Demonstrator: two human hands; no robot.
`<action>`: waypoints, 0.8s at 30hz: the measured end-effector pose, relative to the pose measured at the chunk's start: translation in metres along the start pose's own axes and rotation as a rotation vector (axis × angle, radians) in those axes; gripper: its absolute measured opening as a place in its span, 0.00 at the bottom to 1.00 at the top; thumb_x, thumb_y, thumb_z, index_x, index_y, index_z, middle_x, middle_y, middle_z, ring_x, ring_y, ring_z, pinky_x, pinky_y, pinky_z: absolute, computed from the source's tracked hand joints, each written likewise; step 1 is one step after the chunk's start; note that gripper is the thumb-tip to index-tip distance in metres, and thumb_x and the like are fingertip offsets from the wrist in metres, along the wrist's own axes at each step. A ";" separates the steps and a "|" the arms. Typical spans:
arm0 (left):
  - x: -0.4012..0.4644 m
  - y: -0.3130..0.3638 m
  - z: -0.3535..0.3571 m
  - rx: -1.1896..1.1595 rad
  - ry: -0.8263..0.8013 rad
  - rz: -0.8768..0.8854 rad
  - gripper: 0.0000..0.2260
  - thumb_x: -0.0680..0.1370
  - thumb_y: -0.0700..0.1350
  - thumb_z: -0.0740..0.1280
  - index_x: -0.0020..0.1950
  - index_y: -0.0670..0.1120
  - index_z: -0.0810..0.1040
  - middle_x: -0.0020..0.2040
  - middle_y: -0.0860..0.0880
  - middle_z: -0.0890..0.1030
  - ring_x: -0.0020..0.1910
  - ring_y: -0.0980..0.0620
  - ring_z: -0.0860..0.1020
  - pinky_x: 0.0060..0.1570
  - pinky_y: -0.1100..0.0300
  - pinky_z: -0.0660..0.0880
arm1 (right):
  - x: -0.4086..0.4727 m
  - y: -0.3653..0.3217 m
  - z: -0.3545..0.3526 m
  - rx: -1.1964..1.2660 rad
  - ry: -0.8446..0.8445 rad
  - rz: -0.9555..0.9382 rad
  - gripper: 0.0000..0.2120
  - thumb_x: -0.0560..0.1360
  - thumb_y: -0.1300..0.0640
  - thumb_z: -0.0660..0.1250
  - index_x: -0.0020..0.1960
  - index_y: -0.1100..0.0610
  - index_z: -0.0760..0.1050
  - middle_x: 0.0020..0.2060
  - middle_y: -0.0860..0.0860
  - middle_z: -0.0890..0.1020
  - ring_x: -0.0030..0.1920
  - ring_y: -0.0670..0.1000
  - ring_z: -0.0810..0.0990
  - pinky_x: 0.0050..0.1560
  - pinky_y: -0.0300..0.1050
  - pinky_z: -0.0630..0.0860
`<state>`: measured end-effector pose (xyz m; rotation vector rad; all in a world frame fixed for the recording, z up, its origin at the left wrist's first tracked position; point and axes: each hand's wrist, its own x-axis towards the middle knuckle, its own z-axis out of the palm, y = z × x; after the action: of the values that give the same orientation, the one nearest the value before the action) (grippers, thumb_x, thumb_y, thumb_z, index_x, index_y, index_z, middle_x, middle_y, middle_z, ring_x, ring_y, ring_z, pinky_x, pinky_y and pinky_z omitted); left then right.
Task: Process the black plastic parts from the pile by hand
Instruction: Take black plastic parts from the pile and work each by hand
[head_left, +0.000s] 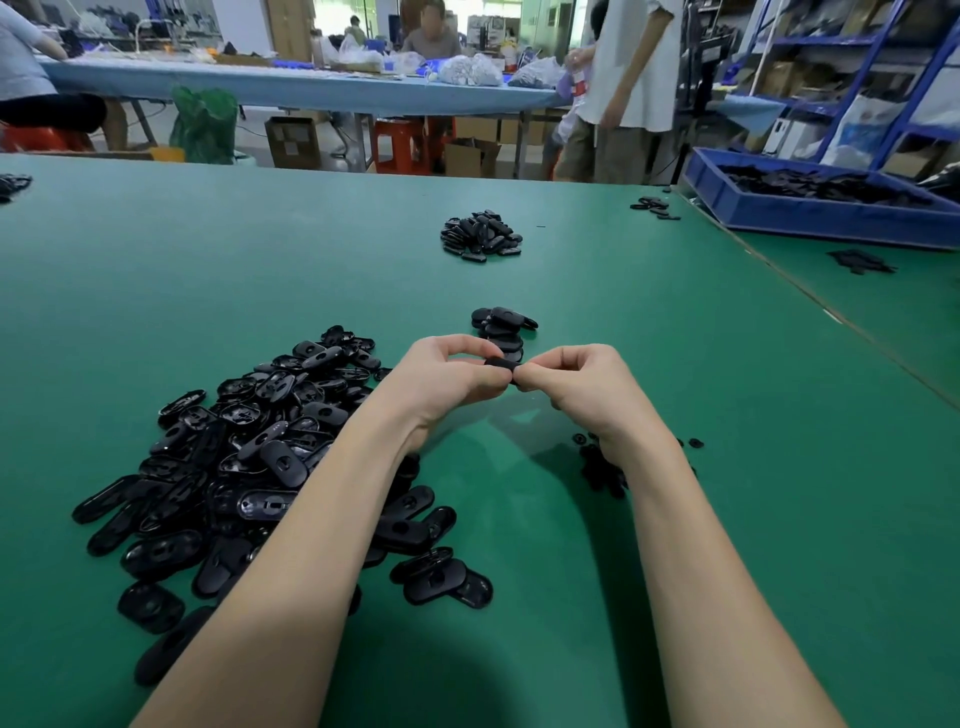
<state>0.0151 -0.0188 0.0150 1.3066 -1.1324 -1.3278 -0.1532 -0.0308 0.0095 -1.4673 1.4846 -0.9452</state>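
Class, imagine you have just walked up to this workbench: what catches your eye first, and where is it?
First, the two bare hands at centre, the left hand and right hand, pinching one small black part between them above the green table. Next, the big pile of black plastic parts at the person's left. Further back sits a smaller heap.

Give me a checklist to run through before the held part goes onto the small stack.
1. Left hand has a grip on the black part: ok.
2. Right hand pinches its other end: ok.
3. Part free of leftover scrap: cannot tell, fingers cover most of it.
4. Small stack just beyond the hands is within reach: ok.
5. Stack top level enough for another part: cannot tell.
6. Supply pile by the left forearm still has parts: ok.
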 end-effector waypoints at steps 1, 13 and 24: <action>0.000 0.000 0.000 -0.002 -0.001 -0.003 0.09 0.74 0.30 0.72 0.48 0.42 0.80 0.36 0.46 0.85 0.37 0.50 0.81 0.54 0.59 0.81 | 0.000 0.000 0.000 -0.001 0.002 -0.002 0.04 0.71 0.52 0.76 0.41 0.53 0.85 0.33 0.41 0.82 0.25 0.35 0.72 0.27 0.27 0.66; -0.001 0.002 0.003 0.097 0.066 -0.020 0.08 0.73 0.31 0.73 0.44 0.43 0.80 0.31 0.49 0.81 0.38 0.49 0.81 0.62 0.51 0.78 | 0.004 0.004 0.004 -0.066 0.037 -0.078 0.07 0.69 0.52 0.77 0.38 0.52 0.80 0.23 0.39 0.74 0.22 0.39 0.69 0.23 0.28 0.62; 0.001 -0.005 0.000 0.054 0.018 0.048 0.08 0.74 0.32 0.72 0.47 0.44 0.79 0.37 0.46 0.84 0.36 0.52 0.80 0.47 0.62 0.79 | 0.003 0.007 0.001 0.010 0.009 -0.153 0.05 0.73 0.52 0.76 0.44 0.50 0.81 0.29 0.40 0.79 0.25 0.39 0.72 0.27 0.29 0.66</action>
<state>0.0153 -0.0188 0.0103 1.3191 -1.1873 -1.2559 -0.1547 -0.0333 0.0020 -1.5889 1.3866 -1.0503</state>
